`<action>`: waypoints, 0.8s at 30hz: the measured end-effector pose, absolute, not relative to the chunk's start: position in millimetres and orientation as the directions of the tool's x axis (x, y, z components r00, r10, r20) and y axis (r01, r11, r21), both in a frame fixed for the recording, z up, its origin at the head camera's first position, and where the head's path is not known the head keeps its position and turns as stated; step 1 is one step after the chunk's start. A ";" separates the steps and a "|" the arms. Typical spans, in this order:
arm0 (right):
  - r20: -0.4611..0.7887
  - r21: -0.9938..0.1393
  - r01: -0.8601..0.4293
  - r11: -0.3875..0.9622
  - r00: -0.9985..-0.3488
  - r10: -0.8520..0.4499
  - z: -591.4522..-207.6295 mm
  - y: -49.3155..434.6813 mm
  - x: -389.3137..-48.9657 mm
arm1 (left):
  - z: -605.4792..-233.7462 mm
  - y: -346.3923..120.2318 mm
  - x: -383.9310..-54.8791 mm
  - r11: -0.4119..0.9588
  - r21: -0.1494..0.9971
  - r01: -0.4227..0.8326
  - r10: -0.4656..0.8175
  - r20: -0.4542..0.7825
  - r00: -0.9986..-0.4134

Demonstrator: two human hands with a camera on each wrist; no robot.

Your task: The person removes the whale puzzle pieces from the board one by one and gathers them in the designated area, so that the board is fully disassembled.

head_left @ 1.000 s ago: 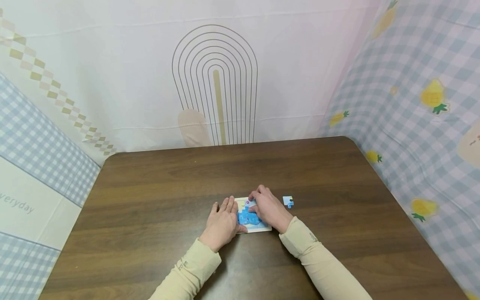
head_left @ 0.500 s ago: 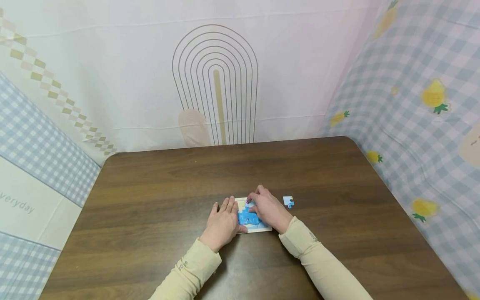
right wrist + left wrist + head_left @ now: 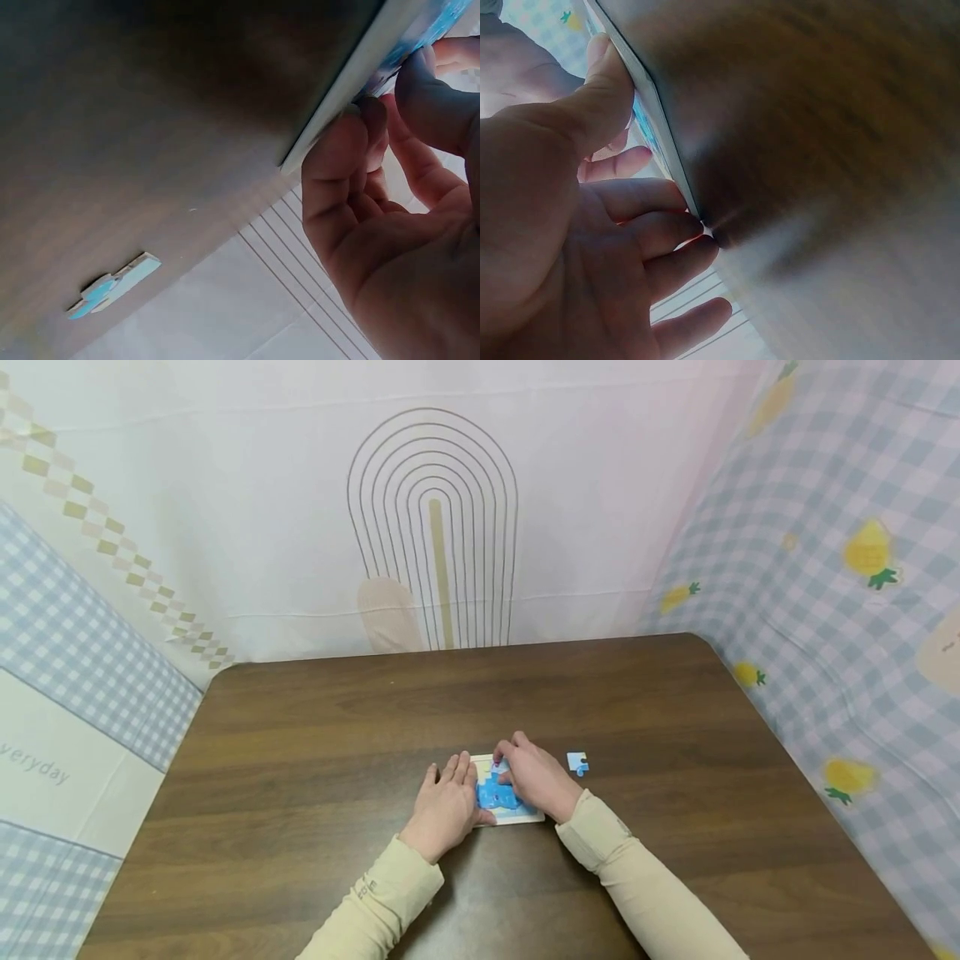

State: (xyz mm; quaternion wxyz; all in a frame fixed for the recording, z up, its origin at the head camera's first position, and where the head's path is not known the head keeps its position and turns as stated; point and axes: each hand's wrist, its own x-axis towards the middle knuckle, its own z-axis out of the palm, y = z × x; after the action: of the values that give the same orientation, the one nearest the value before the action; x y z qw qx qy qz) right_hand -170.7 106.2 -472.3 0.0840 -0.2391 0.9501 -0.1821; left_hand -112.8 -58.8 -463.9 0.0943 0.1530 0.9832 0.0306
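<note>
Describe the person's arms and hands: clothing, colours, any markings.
The left sleeve and right sleeve are long, plain and pale cream, with creases in the cloth. The left one bears a small dark marking near the wrist, too small to read. Both the left hand and right hand are bare, without gloves.

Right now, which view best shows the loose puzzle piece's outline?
Head: the loose puzzle piece is seen from above, its notch and tab readable, though small. Right wrist shows it larger but at a low slant; left wrist doesn't show it.
</note>
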 end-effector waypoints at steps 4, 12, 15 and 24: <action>-0.085 -0.406 -0.401 0.821 -0.878 -0.471 -473.0 106.0 -171.2 | -464.7 -58.4 -113.0 0.951 0.095 0.294 0.307 -0.181 -0.935; -0.085 -0.430 -0.382 0.818 -0.885 -0.458 -471.8 105.4 -170.7 | -464.5 -58.7 -114.0 0.952 0.099 0.289 0.303 -0.187 -0.935; -0.086 -0.429 -0.381 0.819 -0.886 -0.456 -471.8 105.3 -170.6 | -464.4 -58.9 -113.9 0.952 0.100 0.291 0.305 -0.183 -0.935; -0.070 -0.428 -0.393 0.814 -0.883 -0.463 -470.7 105.3 -171.1 | -465.9 -59.3 -113.9 0.952 0.100 0.290 0.304 -0.166 -0.938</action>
State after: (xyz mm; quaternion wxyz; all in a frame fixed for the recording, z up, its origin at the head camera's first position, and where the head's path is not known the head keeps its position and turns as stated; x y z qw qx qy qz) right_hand -171.1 105.3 -470.7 0.0856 -0.2258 0.9485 -0.2052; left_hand -113.9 -59.3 -465.9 0.0901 0.1509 0.9837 0.0371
